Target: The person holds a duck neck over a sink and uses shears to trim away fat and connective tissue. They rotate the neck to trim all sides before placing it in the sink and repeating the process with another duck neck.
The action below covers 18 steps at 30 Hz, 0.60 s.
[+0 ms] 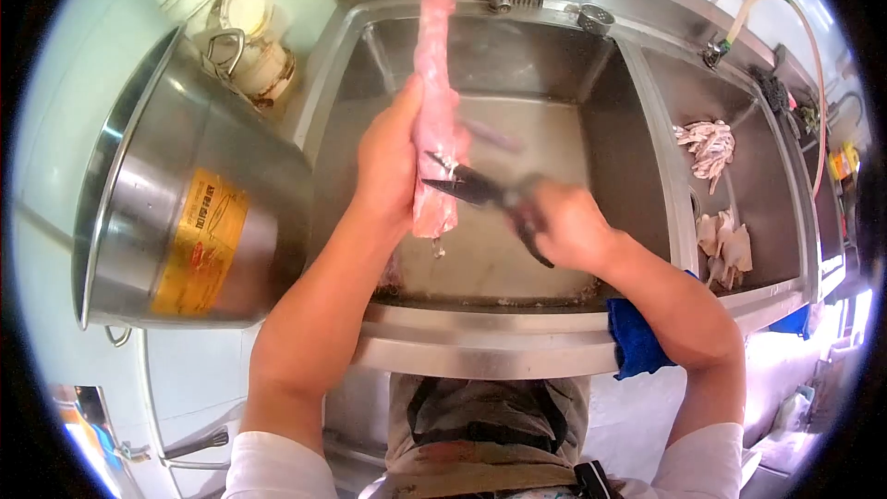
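White sleeves are seen lowest, at bottom left and bottom right of the frame. Long pink meat is held over the big sink, left of frame centre, running top to bottom. Main risk, as judged: fingers could be nicked, since the meat is gripped close to where the scissors are laid, and part of the grip is hidden behind it. The meat could also be lost into the sink if its wet-looking surface slides; too deep a bite could be caused by poor blade angle. Left hand: closed round the meat's middle, thumb side along its left edge. Right hand: blurred, curled round the scissor handles; exact finger placement can't be told. Blades are spread across the meat's lower part.
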Motion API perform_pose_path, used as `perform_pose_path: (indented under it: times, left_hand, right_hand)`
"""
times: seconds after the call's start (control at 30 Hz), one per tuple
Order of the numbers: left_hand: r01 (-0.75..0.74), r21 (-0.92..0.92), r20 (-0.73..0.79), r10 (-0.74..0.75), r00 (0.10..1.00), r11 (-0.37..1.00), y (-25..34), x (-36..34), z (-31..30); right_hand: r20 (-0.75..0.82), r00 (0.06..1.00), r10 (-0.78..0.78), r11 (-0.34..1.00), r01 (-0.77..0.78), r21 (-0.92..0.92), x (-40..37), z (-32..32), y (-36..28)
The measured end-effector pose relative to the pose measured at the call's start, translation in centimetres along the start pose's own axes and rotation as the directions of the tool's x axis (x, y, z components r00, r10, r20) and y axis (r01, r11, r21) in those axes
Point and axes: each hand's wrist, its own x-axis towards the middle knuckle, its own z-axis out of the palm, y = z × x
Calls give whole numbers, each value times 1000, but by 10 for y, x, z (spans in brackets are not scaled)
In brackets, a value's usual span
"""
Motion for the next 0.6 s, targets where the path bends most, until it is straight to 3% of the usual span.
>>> perform_pose_path:
  times: [0.07,0.17,0.27,0.47,0.6]
  left_hand:
    - [44,-64,101,-37,994,997,-3,4,-8]
    - [64,-55,94,-59,994,996,-1,3,-7]
    - [35,-91,115,-24,993,995,-3,5,-8]
    - [49,-154,136,-28,990,987,-5,6,-11]
    - [69,-114,150,-51,987,991,3,1,-6]
  right_hand:
    - [-38,998,-50,996,47,-73,-2,6,2]
    - [-12,997,-80,961,74,-266,-3,6,3]
    - [-84,995,-60,953,32,-300,-1,5,-6]
    - [-108,993,-48,961,17,-277,0,4,7]
    - [-97,991,87,996,-84,29,0,10,8]
